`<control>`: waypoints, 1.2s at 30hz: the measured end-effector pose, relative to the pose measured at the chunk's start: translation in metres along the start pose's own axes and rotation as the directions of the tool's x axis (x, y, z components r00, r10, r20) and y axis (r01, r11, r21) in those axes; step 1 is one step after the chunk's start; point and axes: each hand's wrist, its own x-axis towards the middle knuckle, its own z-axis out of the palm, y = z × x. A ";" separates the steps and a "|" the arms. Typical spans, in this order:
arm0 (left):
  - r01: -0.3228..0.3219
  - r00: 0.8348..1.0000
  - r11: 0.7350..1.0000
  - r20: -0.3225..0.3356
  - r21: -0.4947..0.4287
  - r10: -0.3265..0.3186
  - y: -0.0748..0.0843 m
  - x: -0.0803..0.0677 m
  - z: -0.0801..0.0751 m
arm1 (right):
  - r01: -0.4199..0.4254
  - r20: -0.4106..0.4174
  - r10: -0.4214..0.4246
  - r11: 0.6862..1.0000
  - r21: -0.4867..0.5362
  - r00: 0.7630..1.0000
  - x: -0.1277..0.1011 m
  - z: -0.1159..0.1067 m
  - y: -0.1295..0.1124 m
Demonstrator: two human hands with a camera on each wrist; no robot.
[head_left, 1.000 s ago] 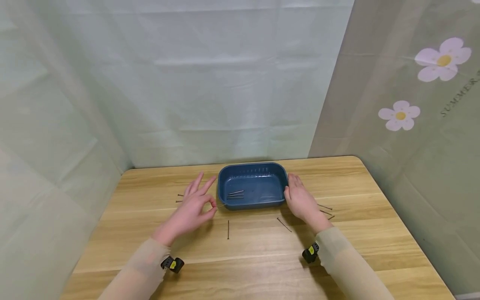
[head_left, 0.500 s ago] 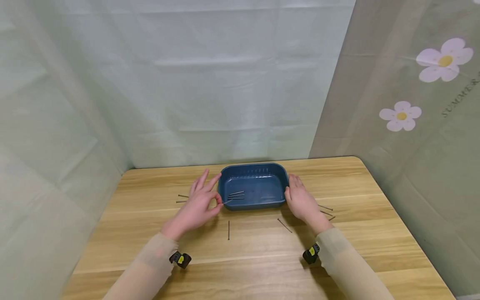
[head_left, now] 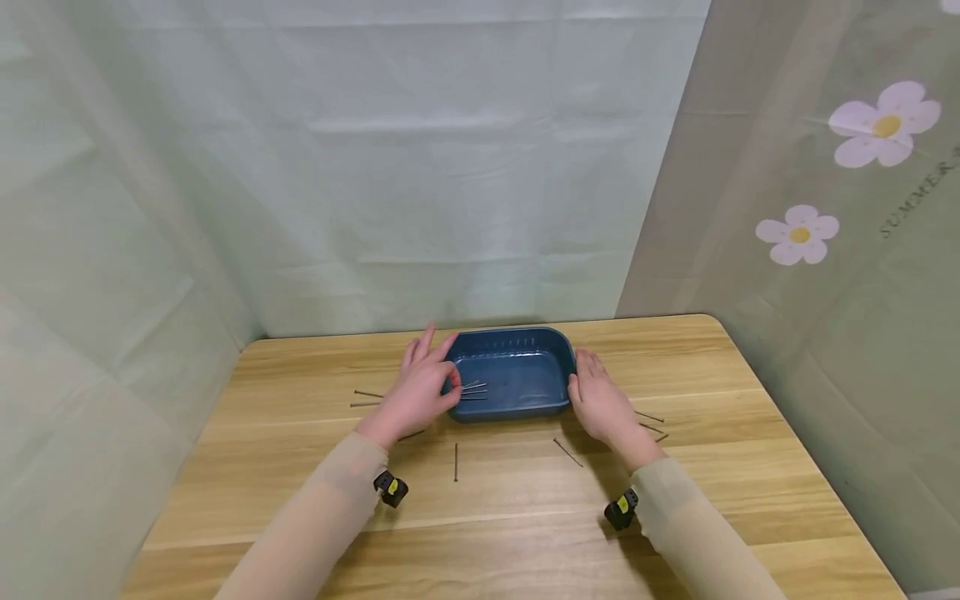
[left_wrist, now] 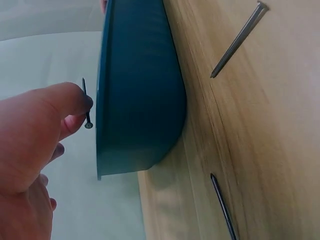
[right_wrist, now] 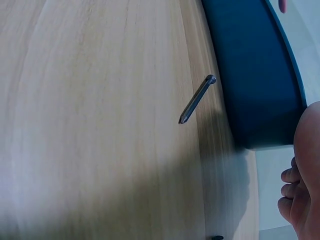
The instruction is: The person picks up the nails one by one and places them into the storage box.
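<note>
Blue tray (head_left: 517, 375): centre-rear of bench (head_left: 300, 500), holds few nails (head_left: 474, 389) near left end. Left hand (head_left: 422, 390): over tray's left rim, fingers (left_wrist: 70, 102) clamped on one nail (left_wrist: 86, 102), head down. Right hand (head_left: 600, 404): fingers relaxed, resting against tray's right wall, nothing pinched. Loose nails on bench: two left (head_left: 366, 398), two in front (head_left: 455, 461), three right (head_left: 651, 423). Green curtain (head_left: 450, 167) behind.

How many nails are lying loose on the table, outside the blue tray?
7 visible: two left, one by the left wrist, two in front, two right; more may be hidden.
</note>
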 end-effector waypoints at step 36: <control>0.055 0.991 0.966 0.106 0.253 -0.084 0.003 0.044 0.019 | 0.009 -0.001 -0.009 1.000 0.002 1.000 0.000 0.000 0.000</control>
